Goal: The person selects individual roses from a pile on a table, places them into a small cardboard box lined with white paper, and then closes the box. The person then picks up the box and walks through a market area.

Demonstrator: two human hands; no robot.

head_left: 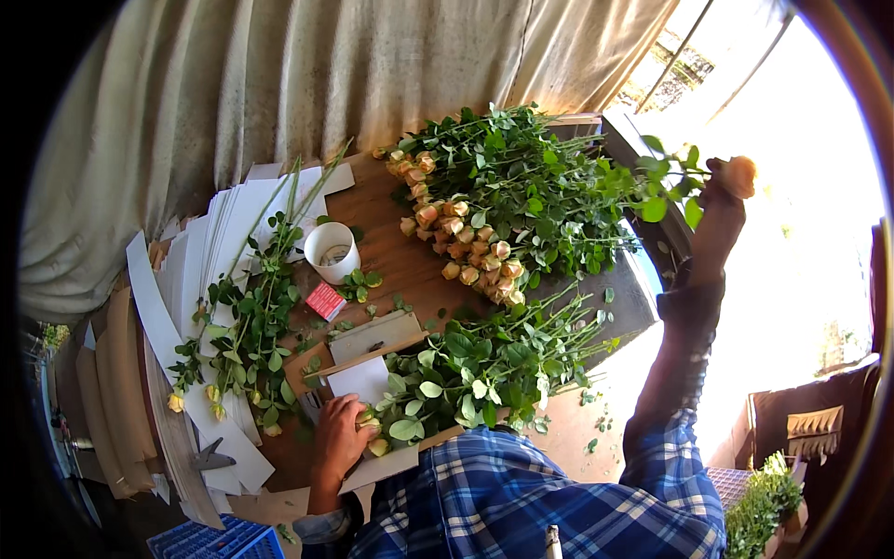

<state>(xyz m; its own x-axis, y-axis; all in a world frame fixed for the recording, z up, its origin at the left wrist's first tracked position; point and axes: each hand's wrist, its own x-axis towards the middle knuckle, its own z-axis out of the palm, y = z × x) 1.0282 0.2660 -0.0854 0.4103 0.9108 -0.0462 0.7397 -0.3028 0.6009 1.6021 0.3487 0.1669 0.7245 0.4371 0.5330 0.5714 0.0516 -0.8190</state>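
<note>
My right hand (723, 199) is stretched far out to the right, gripping a peach rose (740, 176) close below its bloom. That rose's leafy stem points left, toward the large pile of peach roses (482, 241) on the wooden table (380, 199). Low in the view, my left hand (341, 434) curls its fingers around pale yellow rose heads (369, 419) at the end of a smaller bunch of roses (482, 360). This bunch lies on white cardboard (360, 381) in front of my body, its leafy stems running right. The left fingertips are partly hidden by blooms.
Left of the bunch stand a white plastic cup (332, 253) and a small red box (325, 301). Several yellow roses (258, 314) lie across stacked white cardboard sheets (199, 272). A grey tool (211, 458) rests there. A blue crate (216, 538) sits below; a fabric curtain (349, 77) hangs behind.
</note>
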